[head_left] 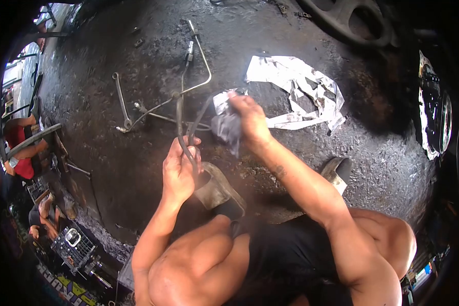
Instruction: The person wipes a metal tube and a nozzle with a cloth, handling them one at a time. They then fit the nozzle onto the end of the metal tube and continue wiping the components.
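My left hand point(179, 171) is closed around a dark rubber hose point(180, 115), which bends in a loop at the fingers. Thin metal pipes point(204, 56) with end fittings stretch from the hose over the dark floor, away from me. My right hand point(250, 117) grips a crumpled white and grey rag point(226, 125), with part of the hose right beside it. Some of the rag is hidden behind the fingers. Left of the hose lies a combination wrench point(121, 99).
Torn white sheeting point(319, 92) lies on the floor beyond my right hand. A large dark part with holes point(359, 23) is at the top right. At the left edge are other people, one in a red top point(18, 145), and a metal engine part point(75, 250).
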